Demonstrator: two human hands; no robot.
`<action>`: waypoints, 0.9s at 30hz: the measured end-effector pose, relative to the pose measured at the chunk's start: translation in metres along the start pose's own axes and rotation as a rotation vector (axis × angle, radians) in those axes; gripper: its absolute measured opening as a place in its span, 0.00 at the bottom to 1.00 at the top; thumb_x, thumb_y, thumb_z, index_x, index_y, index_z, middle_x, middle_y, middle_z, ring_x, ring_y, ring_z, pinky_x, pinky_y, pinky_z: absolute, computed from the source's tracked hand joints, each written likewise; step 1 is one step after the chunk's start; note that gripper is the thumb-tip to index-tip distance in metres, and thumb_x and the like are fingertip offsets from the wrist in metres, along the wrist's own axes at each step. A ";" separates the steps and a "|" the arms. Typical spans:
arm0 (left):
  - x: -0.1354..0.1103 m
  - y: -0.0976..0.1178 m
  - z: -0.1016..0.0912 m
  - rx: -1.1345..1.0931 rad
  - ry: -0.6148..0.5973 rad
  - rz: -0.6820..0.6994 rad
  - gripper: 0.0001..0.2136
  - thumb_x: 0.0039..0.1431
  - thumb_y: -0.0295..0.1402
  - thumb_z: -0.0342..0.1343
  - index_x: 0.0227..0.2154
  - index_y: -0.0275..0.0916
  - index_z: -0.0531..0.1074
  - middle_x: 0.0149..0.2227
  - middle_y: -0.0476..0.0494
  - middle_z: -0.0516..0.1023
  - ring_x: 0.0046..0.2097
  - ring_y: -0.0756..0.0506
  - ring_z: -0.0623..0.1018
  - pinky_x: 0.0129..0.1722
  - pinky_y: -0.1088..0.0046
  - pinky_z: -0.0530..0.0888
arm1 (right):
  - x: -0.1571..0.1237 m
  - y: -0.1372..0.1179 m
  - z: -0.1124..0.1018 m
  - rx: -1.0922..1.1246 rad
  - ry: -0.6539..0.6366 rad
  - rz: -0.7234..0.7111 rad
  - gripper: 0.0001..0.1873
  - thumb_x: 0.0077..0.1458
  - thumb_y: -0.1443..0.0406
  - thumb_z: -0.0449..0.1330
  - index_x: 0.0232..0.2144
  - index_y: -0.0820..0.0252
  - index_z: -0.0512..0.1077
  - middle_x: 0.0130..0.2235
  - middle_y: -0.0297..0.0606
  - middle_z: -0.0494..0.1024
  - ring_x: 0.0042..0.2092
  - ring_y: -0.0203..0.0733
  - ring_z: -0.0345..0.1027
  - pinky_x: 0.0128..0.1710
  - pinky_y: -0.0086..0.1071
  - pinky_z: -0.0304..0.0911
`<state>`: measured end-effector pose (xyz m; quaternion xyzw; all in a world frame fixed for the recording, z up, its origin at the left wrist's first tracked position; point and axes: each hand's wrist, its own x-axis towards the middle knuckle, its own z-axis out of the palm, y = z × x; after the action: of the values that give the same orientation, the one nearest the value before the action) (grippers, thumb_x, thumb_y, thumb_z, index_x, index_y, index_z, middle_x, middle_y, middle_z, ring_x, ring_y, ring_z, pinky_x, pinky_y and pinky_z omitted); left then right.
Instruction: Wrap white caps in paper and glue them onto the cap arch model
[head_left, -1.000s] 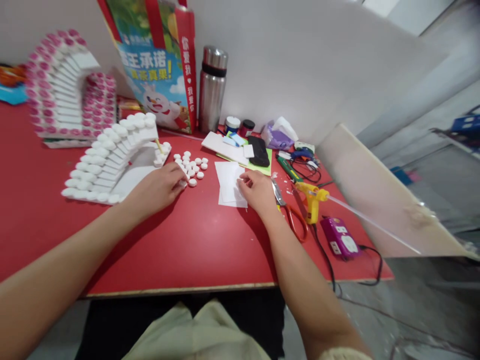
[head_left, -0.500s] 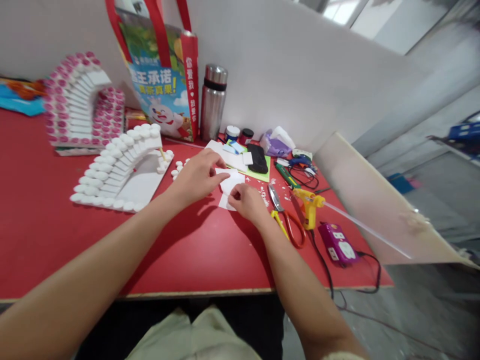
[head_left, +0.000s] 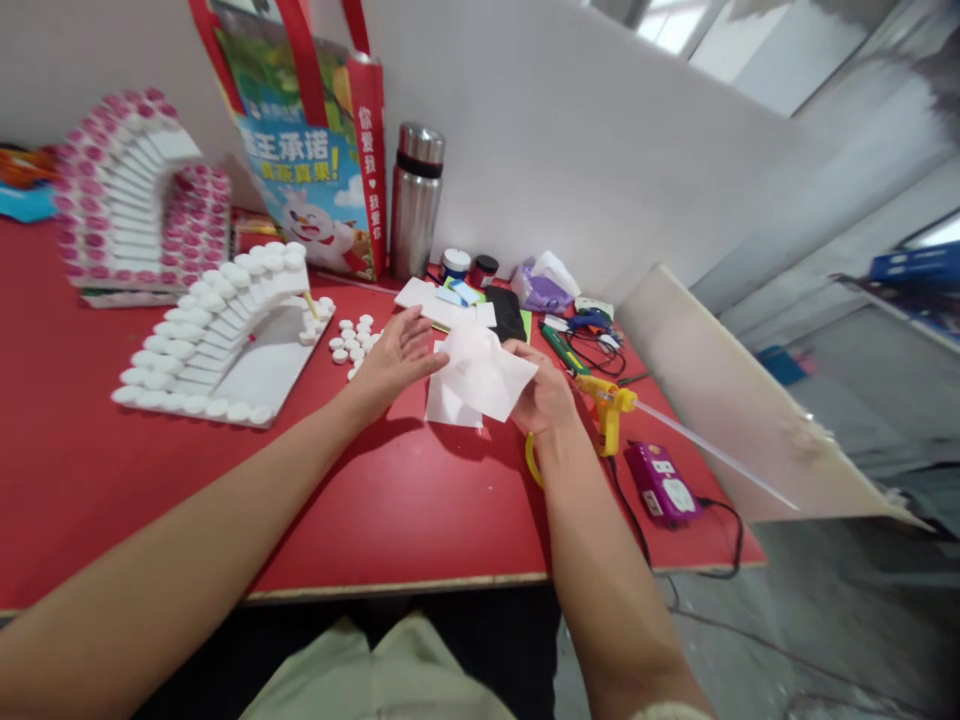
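Observation:
My right hand (head_left: 546, 396) is closed on a white sheet (head_left: 487, 375) and holds it lifted and tilted above the red table (head_left: 390, 500). My left hand (head_left: 396, 352) has its fingers loosely stretched, with the fingertips at the sheet's left edge. A second white sheet (head_left: 448, 406) lies flat on the table under the raised one. A yellow scissor handle (head_left: 529, 460) shows beside my right wrist; the rest of the scissors is hidden. Loose white caps (head_left: 351, 338) lie just left of my left hand.
A white stepped cap model (head_left: 217, 340) and a pink one (head_left: 127, 190) stand at the left. At the back are a printed bag (head_left: 315, 170), a steel flask (head_left: 414, 200) and small jars (head_left: 454, 264). A yellow glue gun (head_left: 609, 404), purple power strip (head_left: 661, 484) and cables lie right.
My left hand came from the loose caps over to the sheets. My right hand lifted the top white sheet off the table. The scissors are now mostly hidden under my right wrist.

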<state>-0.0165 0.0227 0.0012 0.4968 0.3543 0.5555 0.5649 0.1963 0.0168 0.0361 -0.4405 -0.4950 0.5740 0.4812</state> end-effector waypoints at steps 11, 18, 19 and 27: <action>-0.001 0.013 0.002 -0.590 0.040 -0.367 0.09 0.56 0.24 0.66 0.40 0.34 0.78 0.36 0.40 0.86 0.37 0.45 0.85 0.38 0.73 0.83 | 0.004 0.015 0.001 -0.054 0.145 -0.052 0.12 0.49 0.57 0.66 0.24 0.56 0.69 0.24 0.29 0.70 0.25 0.34 0.61 0.29 0.30 0.62; 0.004 0.045 -0.012 -0.820 0.250 -0.248 0.10 0.72 0.31 0.52 0.38 0.37 0.78 0.34 0.47 0.85 0.37 0.50 0.84 0.44 0.75 0.82 | -0.002 0.035 0.022 -1.031 0.167 -0.269 0.25 0.55 0.53 0.67 0.50 0.63 0.73 0.48 0.49 0.77 0.42 0.46 0.71 0.46 0.41 0.67; 0.004 0.047 -0.013 -0.821 0.249 -0.247 0.11 0.73 0.32 0.51 0.38 0.37 0.78 0.33 0.46 0.84 0.37 0.50 0.84 0.45 0.76 0.82 | -0.003 0.039 0.028 -1.144 0.132 -0.252 0.25 0.57 0.53 0.67 0.50 0.64 0.73 0.49 0.52 0.76 0.43 0.49 0.71 0.46 0.42 0.67; 0.005 0.050 -0.022 -0.965 0.237 -0.194 0.18 0.76 0.34 0.43 0.37 0.35 0.78 0.29 0.45 0.84 0.33 0.49 0.84 0.40 0.74 0.82 | -0.003 0.040 0.034 -1.268 0.179 -0.286 0.15 0.67 0.70 0.52 0.47 0.66 0.77 0.44 0.50 0.76 0.41 0.47 0.70 0.45 0.38 0.66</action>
<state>-0.0505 0.0258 0.0438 0.0776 0.1636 0.6535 0.7350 0.1592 0.0070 0.0007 -0.6146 -0.7492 0.0625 0.2389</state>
